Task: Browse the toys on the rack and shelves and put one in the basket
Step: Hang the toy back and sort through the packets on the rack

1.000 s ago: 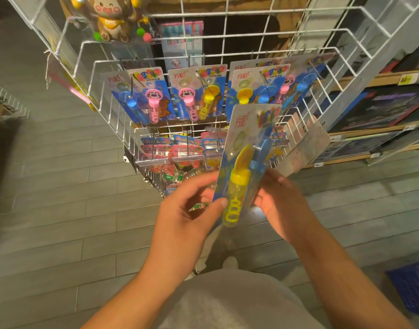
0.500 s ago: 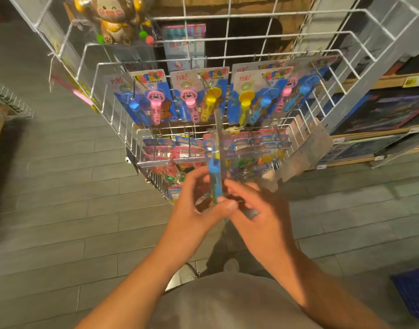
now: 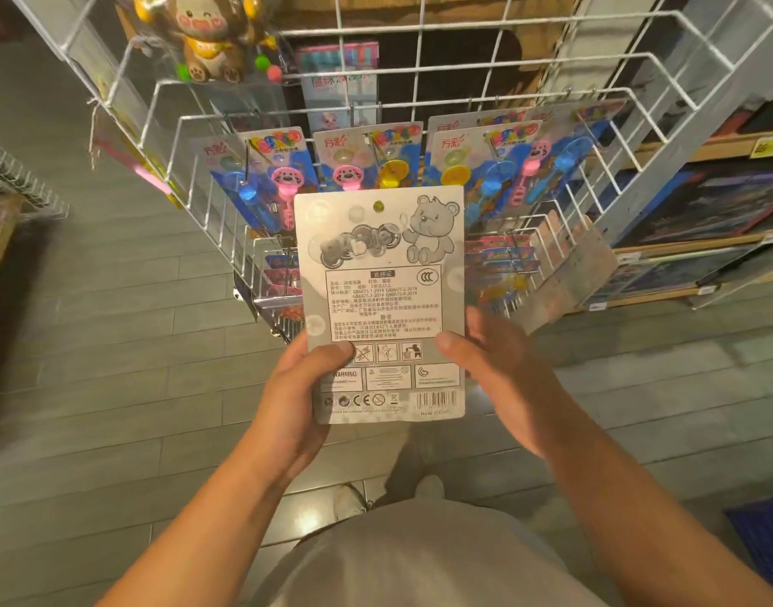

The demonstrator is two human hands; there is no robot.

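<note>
I hold a bubble-wand toy card [image 3: 382,300] upright in front of the white wire rack [image 3: 419,94], its grey printed back with a bear drawing facing me. My left hand [image 3: 297,400] grips the card's lower left edge, thumb on the back. My right hand [image 3: 503,378] grips the lower right edge the same way. The wands on the card's front are hidden. Behind it, several more blue cards with pink, yellow and blue wands [image 3: 367,164] hang on the rack. A corner of the blue basket [image 3: 765,545] shows on the floor at the lower right.
A brown plush monkey toy [image 3: 205,41] hangs at the rack's top left. Lower rack bins hold more packaged toys [image 3: 498,260]. Wooden shelves [image 3: 700,238] with flat boxes stand to the right. Another wire rack [image 3: 16,181] is at the left edge. Grey plank floor lies below.
The card has been turned over from front, through edge-on, to its printed back facing me. Both hands have shifted to its lower edges.
</note>
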